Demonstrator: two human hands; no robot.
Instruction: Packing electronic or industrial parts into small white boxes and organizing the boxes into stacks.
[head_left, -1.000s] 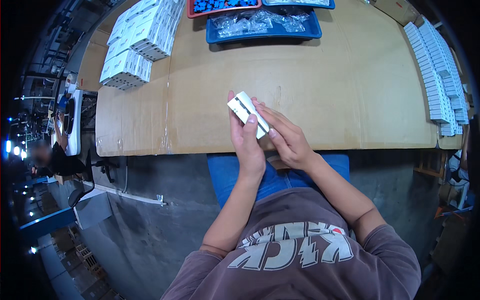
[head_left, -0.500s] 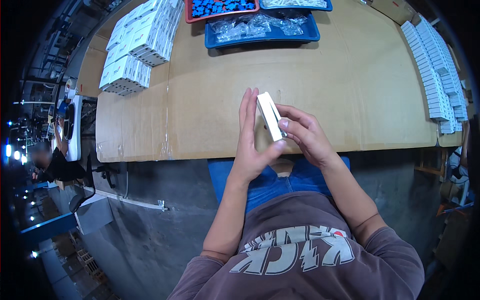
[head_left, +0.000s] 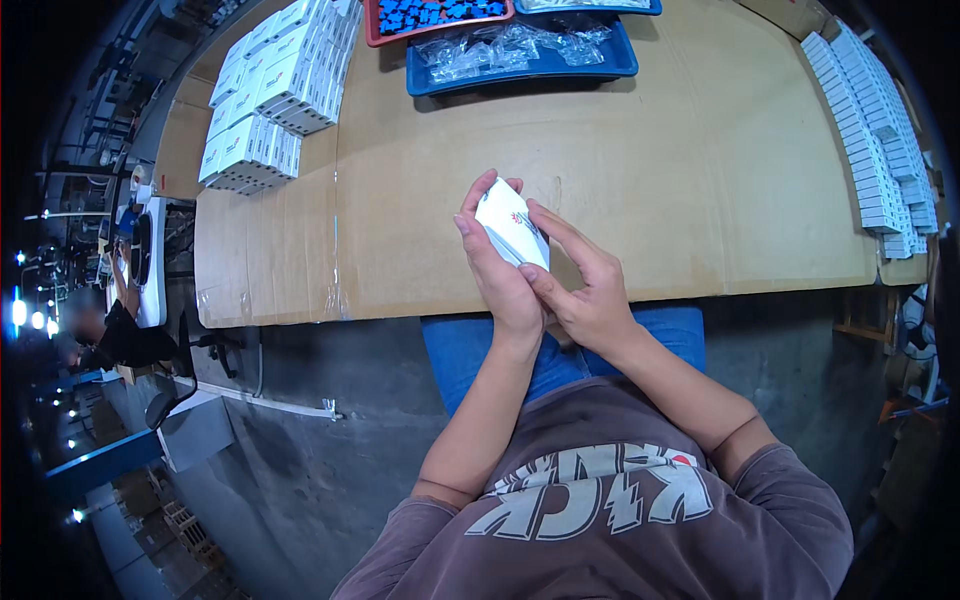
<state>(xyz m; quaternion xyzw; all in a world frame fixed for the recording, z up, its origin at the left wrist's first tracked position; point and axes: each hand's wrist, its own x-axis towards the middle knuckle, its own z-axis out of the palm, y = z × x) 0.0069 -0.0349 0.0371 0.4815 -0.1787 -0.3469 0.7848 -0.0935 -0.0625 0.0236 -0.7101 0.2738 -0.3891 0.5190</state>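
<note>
A small white box (head_left: 510, 222) with a printed mark on its face is between my hands, above the near part of the table. My left hand (head_left: 500, 275) wraps round its left side and lower end, fingers curled over the far edge. On the other side my right hand (head_left: 590, 285) grips it, the index finger along the upper right edge and the thumb at the near end. The box is tilted, its printed face turned up toward me. Its underside is hidden by my palms and fingers.
Stacked white boxes (head_left: 265, 90) stand at the far left of the cardboard-covered table (head_left: 640, 180), more stacked boxes (head_left: 865, 140) at the right. At the back sit a blue tray (head_left: 520, 80) of clear plastic bags and a red tray (head_left: 375, 30) of blue pieces. A person (head_left: 130, 335) sits far left.
The white box has turned from edge-on to showing its printed face. My left fingers have curled round it, and both hands have drawn closer together.
</note>
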